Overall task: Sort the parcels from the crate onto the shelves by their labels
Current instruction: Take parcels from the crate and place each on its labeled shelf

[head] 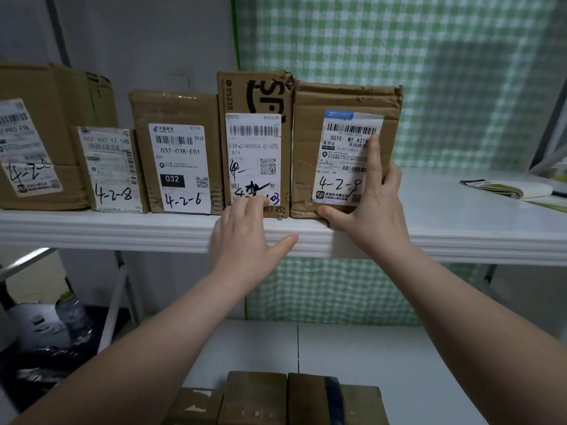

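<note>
A row of brown cardboard parcels stands upright on a white shelf (460,228). The rightmost parcel (310,142) bears a label with "4-2-9" written on it. My right hand (372,207) holds it: thumb under its lower front edge, forefinger straight up the label, other fingers wrapped round its right side. Beside it on the left stands a taller SF parcel (254,96) with scribbled handwriting. My left hand (245,237) touches that parcel's lower label with its fingertips, thumb spread along the shelf edge. Further left stand parcels marked "4-2-6" (178,151) and "4-2-8" (110,170).
A large box (40,136) stands at the shelf's far left. Folded papers (509,188) lie at the shelf's right end. A lower white shelf (399,363) carries several brown parcels (273,397) at the bottom edge. A plastic bottle (73,317) and dark bags sit at lower left. Green checked fabric hangs behind.
</note>
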Demonstrator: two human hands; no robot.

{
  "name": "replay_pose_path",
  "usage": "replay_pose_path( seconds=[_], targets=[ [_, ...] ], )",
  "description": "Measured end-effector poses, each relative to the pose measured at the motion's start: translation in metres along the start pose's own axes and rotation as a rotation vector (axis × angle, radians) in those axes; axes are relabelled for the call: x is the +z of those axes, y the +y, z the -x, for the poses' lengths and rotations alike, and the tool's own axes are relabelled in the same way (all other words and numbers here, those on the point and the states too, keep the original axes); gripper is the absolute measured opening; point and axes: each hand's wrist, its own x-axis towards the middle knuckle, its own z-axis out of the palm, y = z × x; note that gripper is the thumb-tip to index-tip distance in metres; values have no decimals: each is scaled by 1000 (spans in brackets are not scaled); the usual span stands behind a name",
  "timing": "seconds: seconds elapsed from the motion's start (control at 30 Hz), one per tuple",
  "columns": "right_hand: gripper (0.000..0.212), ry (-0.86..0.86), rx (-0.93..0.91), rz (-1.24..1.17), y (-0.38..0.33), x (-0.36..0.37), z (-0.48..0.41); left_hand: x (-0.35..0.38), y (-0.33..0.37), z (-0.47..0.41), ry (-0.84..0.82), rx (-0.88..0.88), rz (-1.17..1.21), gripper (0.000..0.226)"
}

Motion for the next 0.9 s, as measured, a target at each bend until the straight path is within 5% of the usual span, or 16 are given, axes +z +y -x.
replay_pose_path(
  seconds=[0.27, 0.47, 0.63, 0.9],
  targets=[
    [125, -13, -18, -33, -2, -10, 12, -14, 7, 2, -99, -19, 29, 66],
    [67, 363, -185, -229, -27, -9, 44, -40, 5, 32, -10, -55, 58, 56],
    [16, -9, -276, -345, -62, 2, 89, -65, 0, 80, -65, -183, 158, 7],
    [13, -287, -220, -374, -126, 14, 175, -136, -50, 171, -149, -411, 227, 18]
  ],
)
